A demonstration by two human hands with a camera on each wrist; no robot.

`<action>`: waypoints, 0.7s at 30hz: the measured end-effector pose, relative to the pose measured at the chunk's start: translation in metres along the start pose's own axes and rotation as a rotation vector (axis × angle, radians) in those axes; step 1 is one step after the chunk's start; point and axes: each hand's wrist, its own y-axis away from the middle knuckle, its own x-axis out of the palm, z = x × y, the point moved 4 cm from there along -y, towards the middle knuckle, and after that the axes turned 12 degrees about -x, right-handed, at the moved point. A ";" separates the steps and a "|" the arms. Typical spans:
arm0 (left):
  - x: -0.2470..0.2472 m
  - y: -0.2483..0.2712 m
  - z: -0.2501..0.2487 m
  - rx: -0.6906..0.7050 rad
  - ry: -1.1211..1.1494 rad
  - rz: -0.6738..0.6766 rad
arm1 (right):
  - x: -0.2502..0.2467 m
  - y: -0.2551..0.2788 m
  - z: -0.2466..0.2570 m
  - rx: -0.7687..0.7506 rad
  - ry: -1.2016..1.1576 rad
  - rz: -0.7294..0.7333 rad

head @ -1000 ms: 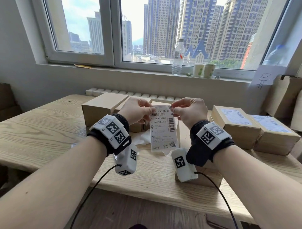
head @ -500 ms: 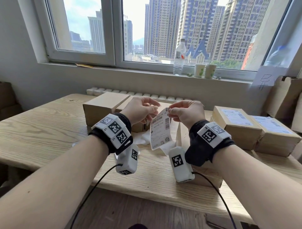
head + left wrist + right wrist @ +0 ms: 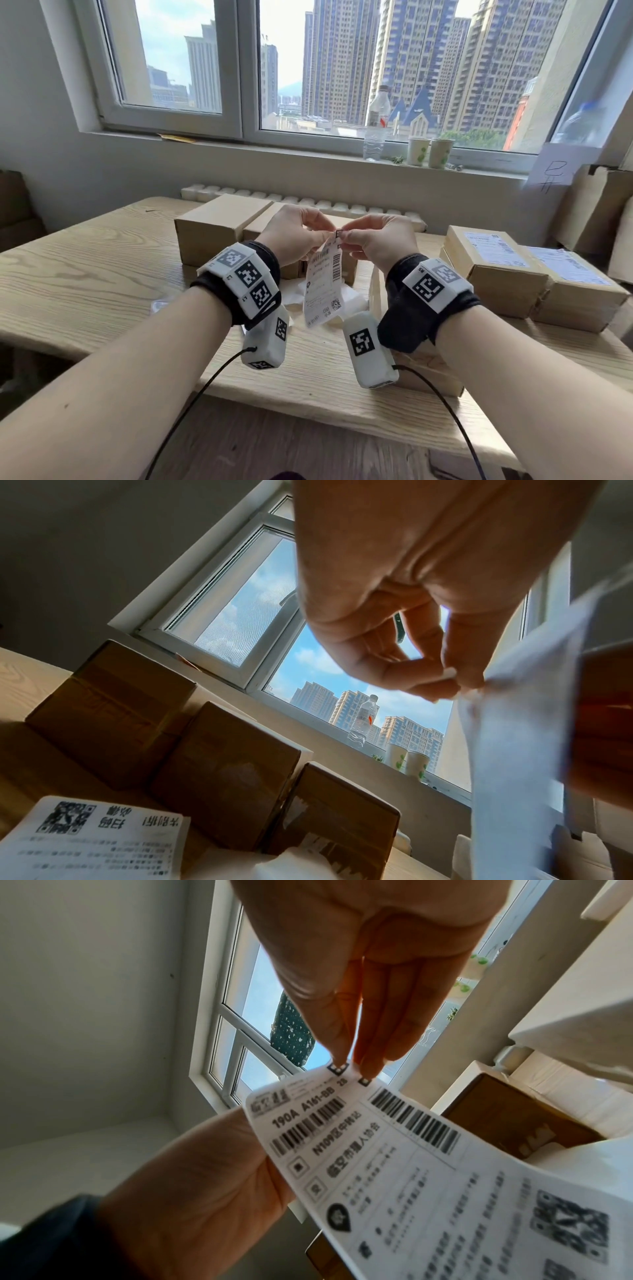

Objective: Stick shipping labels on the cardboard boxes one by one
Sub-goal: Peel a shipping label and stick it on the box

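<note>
Both hands are raised above the wooden table (image 3: 85, 274), meeting at the top corner of one shipping label (image 3: 323, 284). The right hand (image 3: 380, 245) pinches that corner between thumb and fingertips (image 3: 371, 1066), with the printed face, barcodes and QR code turned toward its wrist camera. The left hand (image 3: 293, 236) has its thumb and forefinger closed on the same upper edge from the 9 o'clock side; in the left wrist view a small white bit shows at its fingertips (image 3: 435, 680), though whether that is backing or the label itself cannot be told. The sheet hangs down from the pinch toward 6 o'clock, slightly curled, clear of the table. Behind the hands, at 12 o'clock, stand plain cardboard boxes (image 3: 219, 226) side by side. At 3 o'clock lie two labelled boxes (image 3: 493, 260), white labels on their tops, touching each other. More label sheets (image 3: 85, 840) lie on the table under the left wrist. A water bottle (image 3: 376, 126) and two paper cups (image 3: 430, 152) stand on the windowsill.
</note>
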 end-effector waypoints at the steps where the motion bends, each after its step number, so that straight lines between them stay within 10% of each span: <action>1: 0.000 0.000 0.000 -0.009 -0.008 -0.007 | 0.000 -0.001 0.000 -0.005 0.021 -0.005; 21: -0.031 -0.008 0.056 -0.308 -0.118 -0.103 | -0.030 -0.003 -0.008 0.120 0.043 -0.127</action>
